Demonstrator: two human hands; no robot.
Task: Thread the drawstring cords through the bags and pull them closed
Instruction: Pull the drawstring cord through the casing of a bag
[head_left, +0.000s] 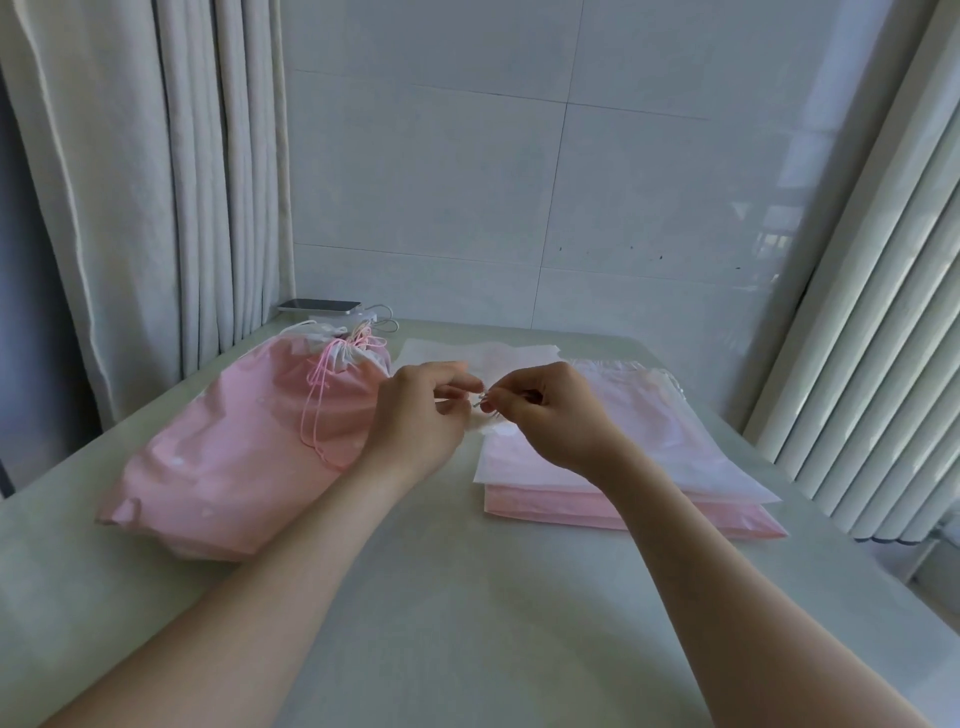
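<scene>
One pink bag (244, 457) corded, apparently drawn shut; stack of flat bags (649, 467) pending; left hand (415, 415) and right hand (556, 415) together pinch a small pale piece (480, 399), unidentifiable.

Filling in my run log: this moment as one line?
left hand: pinches small piece | right hand: pinches same piece | flat bag stack: under right hand | filled pink bag: cord drawn shut

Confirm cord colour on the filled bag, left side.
Pink cords, lying on the pink filled bag; clearest in the head view.
</scene>
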